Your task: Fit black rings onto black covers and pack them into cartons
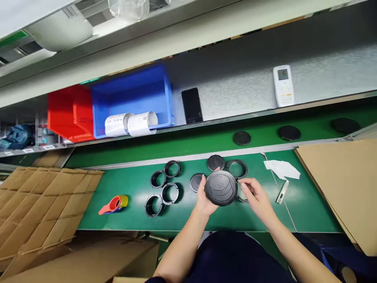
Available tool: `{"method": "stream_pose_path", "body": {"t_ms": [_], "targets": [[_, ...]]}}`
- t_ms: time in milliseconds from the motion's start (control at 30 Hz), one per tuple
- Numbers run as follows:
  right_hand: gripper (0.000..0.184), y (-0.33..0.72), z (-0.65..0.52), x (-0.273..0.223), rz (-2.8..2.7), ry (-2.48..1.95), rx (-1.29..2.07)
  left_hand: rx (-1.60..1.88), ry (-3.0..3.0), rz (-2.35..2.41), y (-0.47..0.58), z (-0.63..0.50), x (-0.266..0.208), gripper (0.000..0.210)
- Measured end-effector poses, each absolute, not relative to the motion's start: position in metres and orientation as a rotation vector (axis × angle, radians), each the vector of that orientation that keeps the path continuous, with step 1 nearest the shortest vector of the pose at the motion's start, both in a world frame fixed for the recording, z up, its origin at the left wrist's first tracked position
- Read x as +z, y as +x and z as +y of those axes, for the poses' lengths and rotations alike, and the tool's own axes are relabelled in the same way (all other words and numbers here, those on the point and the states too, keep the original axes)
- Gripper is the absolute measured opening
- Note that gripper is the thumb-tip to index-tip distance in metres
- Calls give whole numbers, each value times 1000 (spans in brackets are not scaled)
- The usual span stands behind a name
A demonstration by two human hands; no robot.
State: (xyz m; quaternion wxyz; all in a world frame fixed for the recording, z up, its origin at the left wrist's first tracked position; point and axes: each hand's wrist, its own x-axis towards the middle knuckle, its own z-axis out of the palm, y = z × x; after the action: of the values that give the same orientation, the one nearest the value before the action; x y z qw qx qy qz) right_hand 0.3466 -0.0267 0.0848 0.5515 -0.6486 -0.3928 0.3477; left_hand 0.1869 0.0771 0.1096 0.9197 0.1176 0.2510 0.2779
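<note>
My left hand (205, 199) grips a round black air vent (220, 188) by its left side, with its ribbed, marked face up. Close to the vent's right edge, the thumb and forefinger of my right hand (257, 199) are pinched together; what lies between them is too small to make out. Behind the held vent rest a black disc (216, 162) and another round vent (196, 182). A black ring (237, 169) lies flat to their right, and a second ring (242, 196) is partly hidden by my hands. Several deeper black collars (170, 193) stand grouped on the left.
A yellow, red and blue tape bundle (116, 203) lies left on the green table (129, 177). At right are a utility knife (282, 192), white paper (283, 169) and cardboard (344, 177). Cardboard dividers (41, 204) stand left. The shelf holds a blue bin (132, 92), phone (192, 105) and remote (283, 85).
</note>
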Motion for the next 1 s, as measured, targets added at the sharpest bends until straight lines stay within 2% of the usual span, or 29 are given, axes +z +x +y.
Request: {"method": "stream_pose_path", "body": {"t_ms": [100,233,633,1000], "targets": [[30,357,-39,96,-1301,-1533,506,483,201,528,195,60,115,61],[31,359,-50,100,-1512,-1596,387,388,180,554,201,39,122,62],[54,370,-71,104,-1199,-1459,703,278,160,530,212,13,135,70],[54,374,-87,92,-1139,-1447,774,281,155,635,218,1,133,65]]}}
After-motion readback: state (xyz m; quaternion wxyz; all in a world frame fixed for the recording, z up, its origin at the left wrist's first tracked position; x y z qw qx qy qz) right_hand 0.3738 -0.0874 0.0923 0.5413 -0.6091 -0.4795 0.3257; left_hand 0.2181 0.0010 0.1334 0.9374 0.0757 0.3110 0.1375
